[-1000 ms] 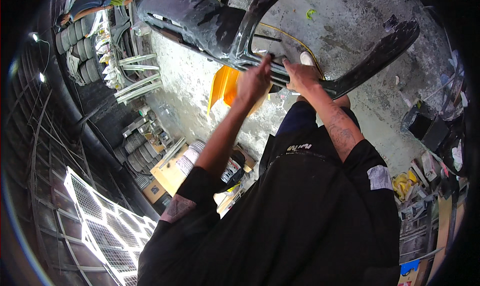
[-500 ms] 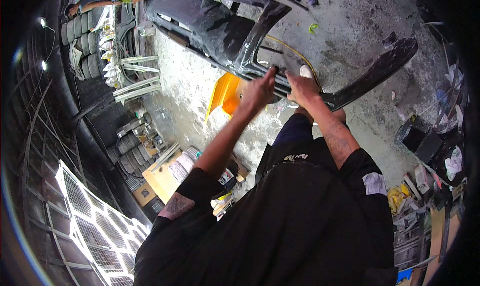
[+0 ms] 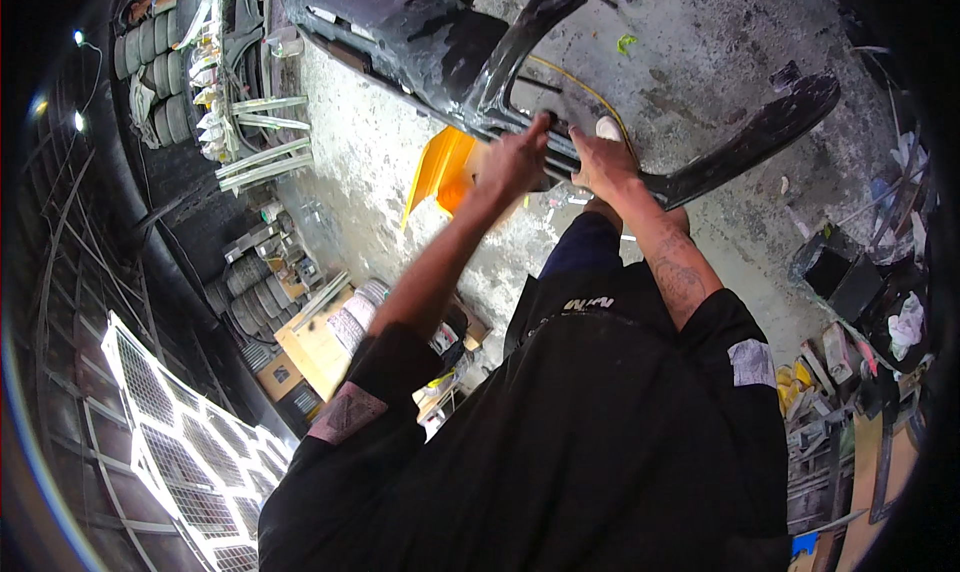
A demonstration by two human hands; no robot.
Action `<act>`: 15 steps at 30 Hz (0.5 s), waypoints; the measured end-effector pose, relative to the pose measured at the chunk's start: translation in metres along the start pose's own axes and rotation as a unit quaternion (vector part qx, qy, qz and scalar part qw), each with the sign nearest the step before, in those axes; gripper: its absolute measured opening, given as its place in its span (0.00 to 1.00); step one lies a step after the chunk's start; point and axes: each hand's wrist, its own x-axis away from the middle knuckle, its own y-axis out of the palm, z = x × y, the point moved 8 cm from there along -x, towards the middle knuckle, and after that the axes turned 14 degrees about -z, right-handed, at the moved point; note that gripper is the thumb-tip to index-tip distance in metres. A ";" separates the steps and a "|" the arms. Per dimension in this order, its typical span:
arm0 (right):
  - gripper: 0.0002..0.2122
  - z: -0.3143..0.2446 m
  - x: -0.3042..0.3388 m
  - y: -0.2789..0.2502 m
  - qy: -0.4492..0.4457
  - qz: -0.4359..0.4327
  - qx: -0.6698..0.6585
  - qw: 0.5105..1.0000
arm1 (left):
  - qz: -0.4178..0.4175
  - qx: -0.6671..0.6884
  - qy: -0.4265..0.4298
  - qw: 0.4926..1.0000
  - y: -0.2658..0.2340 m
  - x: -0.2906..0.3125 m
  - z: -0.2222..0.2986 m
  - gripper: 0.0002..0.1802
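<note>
A large black car bumper (image 3: 420,42) lies on the stained concrete floor (image 3: 700,42) ahead of me. My left hand (image 3: 512,160) rests on its near edge with fingers curled over the grille slats. Close beside it, my right hand (image 3: 600,160) presses on the same edge where the bumper's thin lower strip (image 3: 760,132) runs off to the right. Whether either hand clasps the plastic fully is hidden by the fingers. An orange plastic panel (image 3: 445,167) stands just left of my left hand, under the bumper.
Stacked tyres (image 3: 150,72) and pale metal bars (image 3: 255,157) line the left wall. More tyres (image 3: 250,292) and a wooden board (image 3: 320,347) sit lower left. Tools and clutter (image 3: 860,302) crowd the right side. A thin yellow hose (image 3: 585,87) curves across the floor.
The view has shifted slightly, and the bumper sits a bit lower and further right. Both hands stay on the bumper's near edge, now closer together.
</note>
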 end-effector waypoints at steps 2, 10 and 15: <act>0.32 -0.009 -0.001 -0.008 -0.021 0.030 -0.001 0.999 | -0.058 -0.002 -0.033 0.998 -0.027 -0.031 -0.022 0.14; 0.34 0.010 0.002 0.000 -0.033 0.062 0.009 0.997 | -0.071 0.007 -0.072 0.995 -0.017 -0.049 -0.025 0.22; 0.38 0.027 0.006 0.009 0.009 0.049 0.030 0.998 | -0.042 -0.024 0.028 0.998 0.012 -0.014 0.002 0.22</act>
